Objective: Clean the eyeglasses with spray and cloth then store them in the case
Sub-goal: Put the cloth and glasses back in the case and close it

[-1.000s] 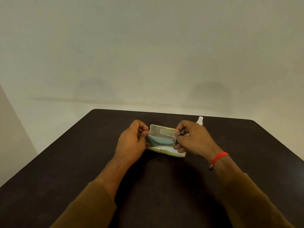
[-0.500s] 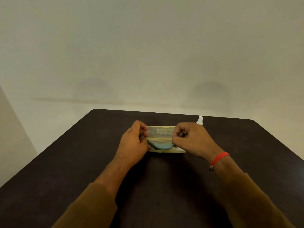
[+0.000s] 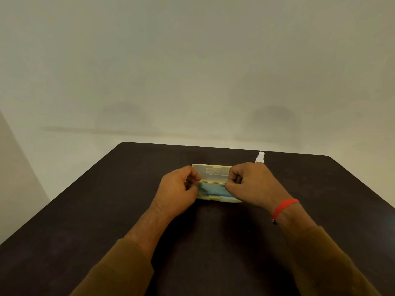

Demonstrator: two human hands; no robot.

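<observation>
Fingers (image 3: 233,184) of both hands pinch cloth (image 3: 213,190) in open case (image 3: 215,172).

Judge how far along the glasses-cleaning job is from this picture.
Done: the case lies open on the table. In hand: left hand and right hand pinch the blue cloth over it. No eyeglasses visible; spray bottle stands untouched, so whether cleaning and storing remain is unclear.

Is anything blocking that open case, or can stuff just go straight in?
The case lies open, lid tilted back. A blue cloth fills its tray, with the left hand and right hand at each end. No eyeglasses are visible; they may lie under the cloth.
</observation>
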